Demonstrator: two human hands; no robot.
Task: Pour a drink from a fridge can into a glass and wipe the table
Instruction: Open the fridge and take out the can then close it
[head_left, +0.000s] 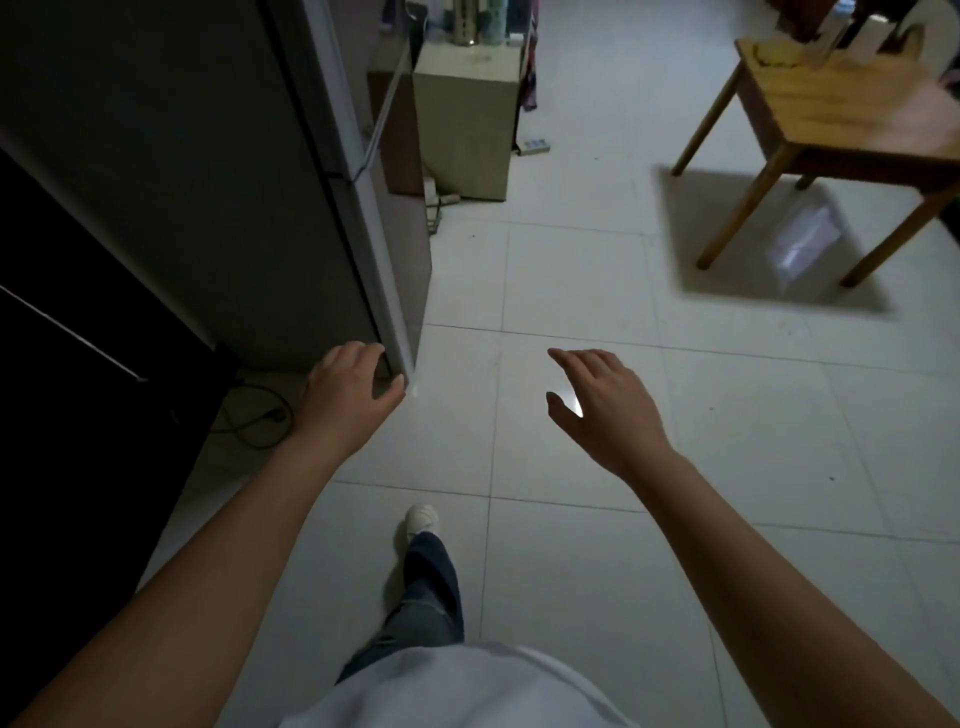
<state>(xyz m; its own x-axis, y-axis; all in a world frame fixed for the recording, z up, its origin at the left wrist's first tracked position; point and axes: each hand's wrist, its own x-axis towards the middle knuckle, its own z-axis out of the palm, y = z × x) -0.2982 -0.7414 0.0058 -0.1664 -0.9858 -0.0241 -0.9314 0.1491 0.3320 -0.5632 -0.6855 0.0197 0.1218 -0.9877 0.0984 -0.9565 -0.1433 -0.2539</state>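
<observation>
A tall grey fridge (218, 171) stands at the left, seen from its side, with its doors closed. My left hand (348, 389) is stretched out in front of the fridge's lower front corner, fingers loosely curled and holding nothing. My right hand (602, 410) hovers over the tiled floor to the right, fingers relaxed and empty. A wooden table (852, 109) stands at the upper right. No can or glass shows in the head view.
A dark cabinet (78, 364) fills the left edge, with a cable and plug (260, 415) on the floor behind the fridge. A beige box-like unit (467, 124) stands past the fridge. A clear plastic box (805, 244) lies under the table. My foot (421, 519) steps forward.
</observation>
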